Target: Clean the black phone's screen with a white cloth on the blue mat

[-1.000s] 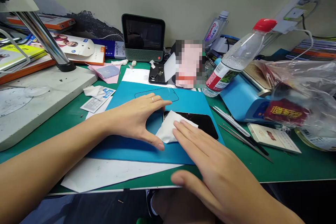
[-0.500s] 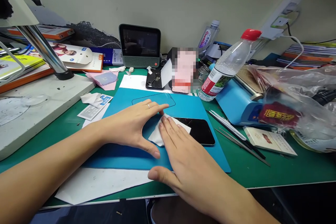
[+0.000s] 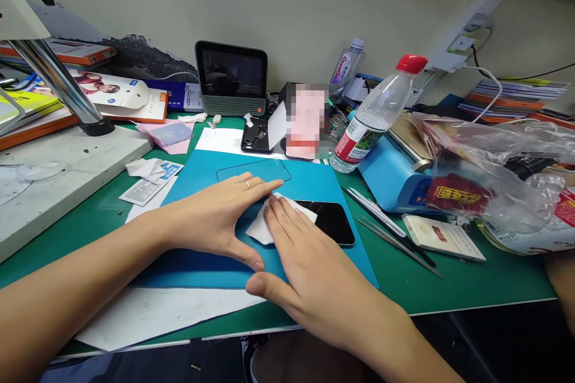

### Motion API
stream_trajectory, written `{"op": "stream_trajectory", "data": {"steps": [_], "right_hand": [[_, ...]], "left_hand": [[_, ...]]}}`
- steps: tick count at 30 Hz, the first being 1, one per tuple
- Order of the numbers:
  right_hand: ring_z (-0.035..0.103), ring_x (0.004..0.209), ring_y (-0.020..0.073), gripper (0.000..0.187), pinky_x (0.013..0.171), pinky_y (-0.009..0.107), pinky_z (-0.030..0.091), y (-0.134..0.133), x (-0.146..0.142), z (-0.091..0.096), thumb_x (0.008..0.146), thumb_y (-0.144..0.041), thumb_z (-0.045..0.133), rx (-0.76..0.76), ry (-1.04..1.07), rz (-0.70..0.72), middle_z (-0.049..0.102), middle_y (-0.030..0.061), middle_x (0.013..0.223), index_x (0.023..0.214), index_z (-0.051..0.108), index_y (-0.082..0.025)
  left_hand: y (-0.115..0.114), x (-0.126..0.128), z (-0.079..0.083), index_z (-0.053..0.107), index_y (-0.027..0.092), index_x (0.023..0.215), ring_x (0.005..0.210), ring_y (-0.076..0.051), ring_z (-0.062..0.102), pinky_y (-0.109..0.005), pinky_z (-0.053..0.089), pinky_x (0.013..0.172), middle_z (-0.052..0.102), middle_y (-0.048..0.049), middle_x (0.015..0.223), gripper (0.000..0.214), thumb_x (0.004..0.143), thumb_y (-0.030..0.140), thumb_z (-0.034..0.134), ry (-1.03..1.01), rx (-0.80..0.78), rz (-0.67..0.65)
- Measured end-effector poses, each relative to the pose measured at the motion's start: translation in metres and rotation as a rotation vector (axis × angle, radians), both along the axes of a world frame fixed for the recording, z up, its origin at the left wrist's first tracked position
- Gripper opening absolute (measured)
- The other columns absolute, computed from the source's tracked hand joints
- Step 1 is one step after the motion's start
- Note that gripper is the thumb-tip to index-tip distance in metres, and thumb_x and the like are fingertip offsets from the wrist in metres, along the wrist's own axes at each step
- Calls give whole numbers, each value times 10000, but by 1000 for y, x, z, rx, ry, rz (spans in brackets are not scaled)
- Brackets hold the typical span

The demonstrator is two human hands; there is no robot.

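Observation:
A black-screened phone lies face up on the blue mat. Its left part is under a white wipe and my hands. My right hand presses flat fingers onto the wipe over the screen, thumb held out to the left. My left hand is at the phone's left end, fingers stretched toward the wipe's top edge and thumb apart, gripping nothing. Whether it touches the phone is hidden. Just behind my left hand, a clear black-edged screen protector lies on the mat.
Tweezers and a pen-like tool lie right of the mat, near a small white box. A red-capped bottle leans by a blue device. Behind stands a smart display; a lamp base is left.
The whole view has shifted, so the scene sits further left. My hands keep almost the same pose on the wipe and phone. Part of a bare limb now shows at the right edge.

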State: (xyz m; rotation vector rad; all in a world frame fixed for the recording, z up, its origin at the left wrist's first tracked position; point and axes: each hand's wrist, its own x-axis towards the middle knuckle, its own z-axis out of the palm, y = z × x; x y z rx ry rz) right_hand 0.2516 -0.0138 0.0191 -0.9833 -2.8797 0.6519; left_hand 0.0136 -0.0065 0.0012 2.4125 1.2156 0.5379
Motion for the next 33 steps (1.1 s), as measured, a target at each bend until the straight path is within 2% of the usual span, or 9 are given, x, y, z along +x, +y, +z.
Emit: {"op": "stream_trajectory", "data": {"steps": [3,7,13,17,20,23,28,33], "right_hand": [[128,1596,328,1000,1291,520,191,2,-6,-4,966,-756,395,5,40,-3,125,176,1713,1645,188,-51],[133,1596,324,975,1291,511,209,-3,3,-8,967,-746,406,27,19,0,133,158,1718,1644,221,-68],[215,1578,349,986,1257,547,297,6,47,-11,950,-751,436,161,-41,-20,201,183,1703,1640,250,-71],[234,1575,334,950,1231,564,339,11,79,-21,968,-717,447,290,-56,-68,193,143,1717,1671,158,-147],[223,1578,331,943,1229,595,318,13,85,-24,980,-709,427,332,-87,-81,177,139,1720,1676,108,-159],[159,1587,346,1002,1235,608,289,16,75,-21,958,-756,408,289,-131,-121,115,152,1724,1671,92,-128],[55,1587,372,1113,1267,591,208,13,28,-6,909,-827,397,83,-195,-164,3,179,1711,1652,107,-51],[-4,1592,361,1153,1298,544,129,1,-16,-5,893,-840,417,-25,-49,-104,-23,197,1714,1647,114,-21]], "left_hand": [[-1,0,1,242,275,1638,1195,-347,554,-459,474,1001,594,-141,1339,1142,739,680,818,7,-16,11],[-2,-1,3,216,281,1640,1277,-348,526,-492,416,1099,568,-133,1417,1028,833,567,786,20,-16,-25],[-3,0,4,221,272,1637,1281,-345,518,-497,407,1110,565,-128,1436,985,859,520,771,34,-27,-19],[-2,1,4,253,243,1629,1264,-338,519,-491,418,1096,581,-132,1410,960,869,536,761,51,-22,3],[-2,2,2,278,234,1622,1239,-333,532,-486,439,1073,603,-135,1373,940,877,562,747,57,-9,19],[-1,2,1,267,235,1626,1273,-344,517,-504,446,1083,577,-148,1407,992,855,647,735,47,1,19],[1,-3,4,224,305,1643,1512,-408,276,-575,310,1234,252,-146,1652,1232,668,887,702,-136,70,27],[2,-8,7,248,286,1642,1506,-408,279,-613,259,1249,261,-146,1634,1130,762,971,434,-214,-12,31]]}}
